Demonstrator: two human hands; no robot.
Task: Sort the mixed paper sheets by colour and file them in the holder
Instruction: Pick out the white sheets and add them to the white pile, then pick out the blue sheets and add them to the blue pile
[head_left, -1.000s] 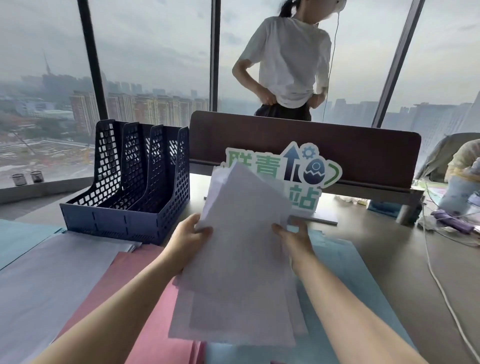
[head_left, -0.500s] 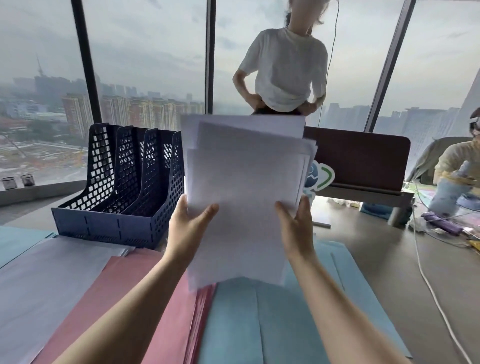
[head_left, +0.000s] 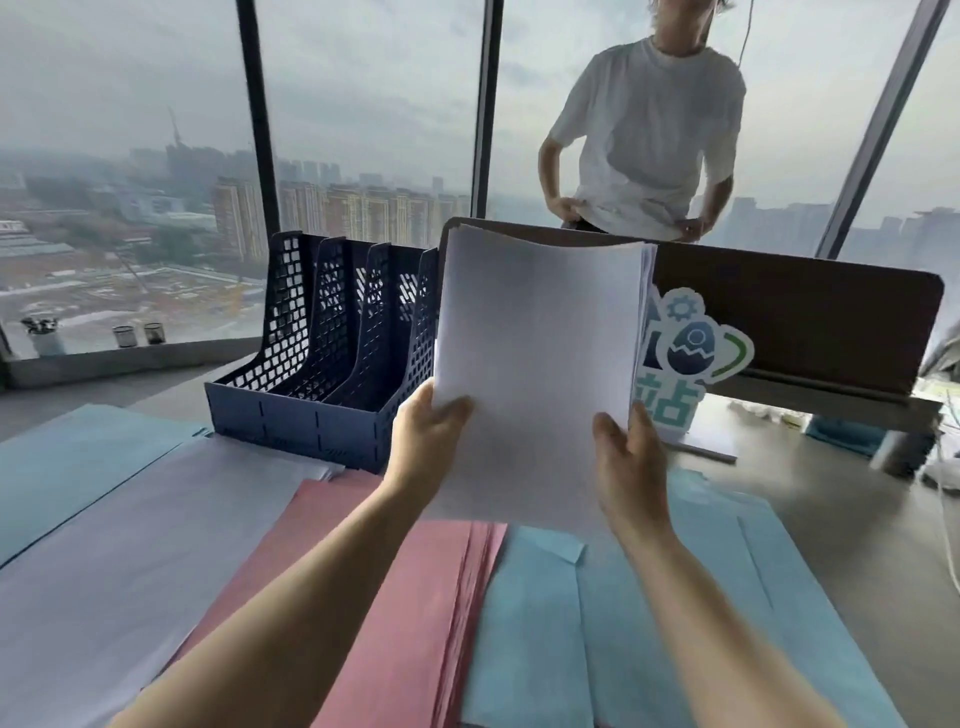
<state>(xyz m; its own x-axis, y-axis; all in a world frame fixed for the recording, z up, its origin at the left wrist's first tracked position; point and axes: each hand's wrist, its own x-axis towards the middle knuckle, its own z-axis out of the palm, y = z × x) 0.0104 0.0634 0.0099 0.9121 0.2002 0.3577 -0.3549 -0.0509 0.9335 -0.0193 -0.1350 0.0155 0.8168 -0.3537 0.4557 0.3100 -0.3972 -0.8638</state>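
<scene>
White stack upright above the tabletop, just right of the blue holder; my left hand and right hand pinch its lower corners; advise squaring edges, then lowering into one slot.

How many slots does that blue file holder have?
3. The blue file holder shows a left slot, a middle slot and a right slot, the last beside the white stack, which hides its far end.

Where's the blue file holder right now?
In the head view the blue file holder stands on the desk, left of centre, just left of the white stack and behind the pink sheets.
</scene>
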